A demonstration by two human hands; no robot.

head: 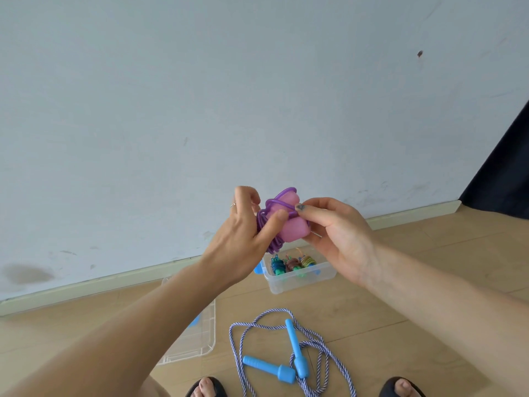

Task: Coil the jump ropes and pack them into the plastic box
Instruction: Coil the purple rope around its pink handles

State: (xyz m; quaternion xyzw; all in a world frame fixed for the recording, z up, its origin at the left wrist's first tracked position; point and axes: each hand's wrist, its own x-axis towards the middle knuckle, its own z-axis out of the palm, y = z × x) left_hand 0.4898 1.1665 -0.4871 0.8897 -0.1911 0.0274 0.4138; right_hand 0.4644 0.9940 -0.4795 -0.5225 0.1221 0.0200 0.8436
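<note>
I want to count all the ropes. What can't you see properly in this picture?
- Box lid, head view: left forearm covers most.
- Plastic box: hands hide its far side; the coiled ropes inside are too small to count surely.
- Purple rope: fingers hide its end.
- Blue-handled rope: bottom edge cuts it.

Head cam only, wide-angle, looking fwd & down from standing height; hands close at centre, floor (400,282) below, wall (200,81) fills upper frame.
</note>
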